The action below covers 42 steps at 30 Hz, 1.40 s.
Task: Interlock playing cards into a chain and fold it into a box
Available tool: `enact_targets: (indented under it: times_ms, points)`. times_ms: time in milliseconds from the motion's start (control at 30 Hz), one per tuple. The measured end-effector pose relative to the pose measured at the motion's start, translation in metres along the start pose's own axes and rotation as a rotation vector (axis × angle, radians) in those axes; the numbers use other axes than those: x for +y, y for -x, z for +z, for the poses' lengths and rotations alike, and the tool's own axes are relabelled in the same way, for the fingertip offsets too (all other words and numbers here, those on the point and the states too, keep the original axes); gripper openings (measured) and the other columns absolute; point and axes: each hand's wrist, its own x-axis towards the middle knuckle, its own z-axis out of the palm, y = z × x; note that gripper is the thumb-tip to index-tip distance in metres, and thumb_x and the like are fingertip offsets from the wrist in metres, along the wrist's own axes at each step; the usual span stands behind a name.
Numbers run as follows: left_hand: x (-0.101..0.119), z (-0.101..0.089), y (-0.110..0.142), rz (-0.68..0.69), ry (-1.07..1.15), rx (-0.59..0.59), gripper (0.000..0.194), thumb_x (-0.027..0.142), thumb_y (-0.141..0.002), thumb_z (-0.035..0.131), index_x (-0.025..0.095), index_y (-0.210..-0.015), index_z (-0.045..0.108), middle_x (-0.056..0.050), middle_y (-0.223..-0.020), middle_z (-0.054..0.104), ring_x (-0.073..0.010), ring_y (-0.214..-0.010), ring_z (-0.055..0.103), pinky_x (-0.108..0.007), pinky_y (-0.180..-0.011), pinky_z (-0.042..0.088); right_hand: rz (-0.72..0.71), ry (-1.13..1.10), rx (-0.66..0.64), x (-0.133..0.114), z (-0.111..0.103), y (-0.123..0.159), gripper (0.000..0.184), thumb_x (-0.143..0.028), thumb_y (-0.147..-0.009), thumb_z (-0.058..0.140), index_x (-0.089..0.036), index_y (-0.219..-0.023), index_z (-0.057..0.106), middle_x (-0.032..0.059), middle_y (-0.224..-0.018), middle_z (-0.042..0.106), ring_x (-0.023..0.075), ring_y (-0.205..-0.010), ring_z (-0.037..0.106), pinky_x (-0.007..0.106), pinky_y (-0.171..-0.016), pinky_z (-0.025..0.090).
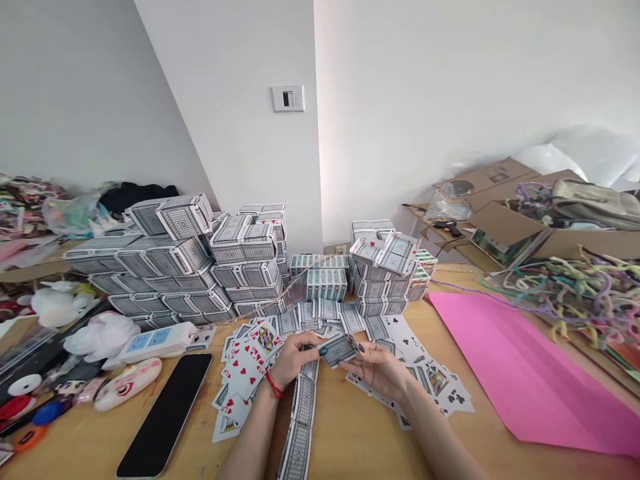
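Note:
Between both hands, above the table's middle, a playing card point(339, 349) is held with its patterned back up; I cannot tell if it is one card or more. My left hand point(296, 357), with a red string on the wrist, pinches its left side. My right hand point(376, 368) grips its right edge. Below the left hand runs a strip of joined cards point(301, 407) toward the front edge. Loose heart cards point(245, 365) are spread left of it, and loose club cards point(453, 393) lie under and beyond the right forearm.
Stacked blocks of folded cards point(185, 267) stand at the back left, others point(383, 287) at back right, with green card boxes point(326, 285) between. A phone point(167, 413), power strip point(157, 342), pink sheet point(530, 373) and pipe cleaners point(590, 287) flank the work area.

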Motion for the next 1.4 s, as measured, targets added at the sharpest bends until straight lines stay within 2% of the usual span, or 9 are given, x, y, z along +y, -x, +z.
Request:
enact_targets:
  times_ms: [67, 133, 233, 333, 400, 500, 733, 1067, 1400]
  points:
    - [0.000, 0.000, 0.000, -0.010, 0.000, 0.005, 0.027, 0.038, -0.074, 0.058, 0.014, -0.070, 0.069, -0.004, -0.074, 0.061, -0.0171, -0.074, 0.053, -0.027, -0.071, 0.039, -0.003, 0.026, 0.029, 0.000, 0.000, 0.000, 0.020, -0.029, -0.062, 0.072, -0.015, -0.058, 0.058, -0.0047, -0.053, 0.045, 0.0091, -0.055, 0.050, 0.036, -0.080, 0.046]
    - [0.000, 0.000, 0.000, -0.016, 0.006, 0.017, 0.027, 0.039, -0.073, 0.059, 0.014, -0.068, 0.068, -0.004, -0.072, 0.061, -0.0163, -0.071, 0.053, -0.026, -0.069, 0.039, -0.039, 0.086, 0.065, 0.000, -0.002, -0.001, 0.022, -0.036, -0.066, 0.068, -0.016, -0.065, 0.061, -0.0008, -0.060, 0.054, 0.0113, -0.058, 0.053, 0.036, -0.073, 0.049]
    - [0.001, 0.000, -0.001, -0.021, 0.015, 0.040, 0.028, 0.040, -0.071, 0.061, 0.014, -0.065, 0.067, -0.003, -0.069, 0.061, -0.0155, -0.069, 0.052, -0.026, -0.067, 0.039, -0.216, 0.240, 0.213, -0.001, -0.005, -0.003, 0.029, -0.044, -0.070, 0.062, -0.016, -0.077, 0.066, 0.0048, -0.073, 0.063, 0.0158, -0.064, 0.058, 0.033, -0.062, 0.051]
    - [0.001, 0.001, -0.003, -0.022, 0.015, 0.054, 0.026, 0.040, -0.069, 0.063, 0.014, -0.066, 0.067, -0.005, -0.071, 0.063, -0.0164, -0.070, 0.054, -0.026, -0.068, 0.040, -0.384, 0.437, 0.393, -0.002, -0.009, -0.006, 0.030, -0.043, -0.070, 0.063, -0.017, -0.084, 0.068, 0.0039, -0.071, 0.065, 0.0147, -0.056, 0.057, 0.029, -0.054, 0.050]
    - [0.001, 0.002, -0.003, -0.016, 0.013, 0.059, 0.025, 0.039, -0.069, 0.064, 0.014, -0.067, 0.068, -0.005, -0.073, 0.064, -0.0173, -0.072, 0.056, -0.027, -0.069, 0.041, -0.437, 0.558, 0.449, -0.002, -0.011, -0.007, 0.029, -0.041, -0.069, 0.063, -0.018, -0.086, 0.068, 0.0037, -0.073, 0.066, 0.0134, -0.052, 0.056, 0.028, -0.050, 0.049]
    - [-0.001, 0.003, -0.004, -0.004, 0.020, 0.075, 0.025, 0.038, -0.068, 0.065, 0.014, -0.067, 0.068, -0.006, -0.072, 0.065, -0.0177, -0.072, 0.057, -0.027, -0.070, 0.041, -0.484, 0.665, 0.482, -0.001, -0.012, -0.009, 0.027, -0.040, -0.069, 0.063, -0.019, -0.085, 0.068, 0.0043, -0.077, 0.066, 0.0136, -0.054, 0.055, 0.029, -0.051, 0.048]
    - [-0.006, 0.005, -0.004, -0.011, 0.045, 0.118, 0.022, 0.037, -0.066, 0.067, 0.014, -0.064, 0.068, -0.005, -0.070, 0.065, -0.0184, -0.073, 0.058, -0.029, -0.072, 0.043, -0.470, 0.764, 0.526, 0.002, -0.013, -0.012, 0.026, -0.043, -0.070, 0.060, -0.018, -0.071, 0.064, 0.0038, -0.065, 0.062, 0.0153, -0.056, 0.055, 0.029, -0.056, 0.047]
    - [-0.010, 0.004, -0.004, -0.037, 0.048, 0.142, 0.022, 0.036, -0.064, 0.068, 0.014, -0.062, 0.068, -0.006, -0.071, 0.066, -0.0182, -0.072, 0.058, -0.029, -0.071, 0.043, -0.482, 0.881, 0.527, 0.007, -0.019, -0.012, 0.029, -0.043, -0.073, 0.054, -0.016, -0.072, 0.064, 0.0040, -0.062, 0.062, 0.0153, -0.054, 0.054, 0.027, -0.054, 0.045]
    - [-0.006, 0.006, -0.005, -0.009, -0.013, 0.119, 0.022, 0.034, -0.069, 0.065, 0.013, -0.068, 0.070, -0.005, -0.071, 0.065, -0.0164, -0.070, 0.056, -0.026, -0.067, 0.041, -0.689, 1.152, 0.643, 0.018, -0.008, -0.007, 0.019, -0.033, -0.081, 0.046, -0.019, -0.080, 0.059, 0.0048, -0.069, 0.066, 0.0186, -0.065, 0.062, 0.028, -0.061, 0.047]
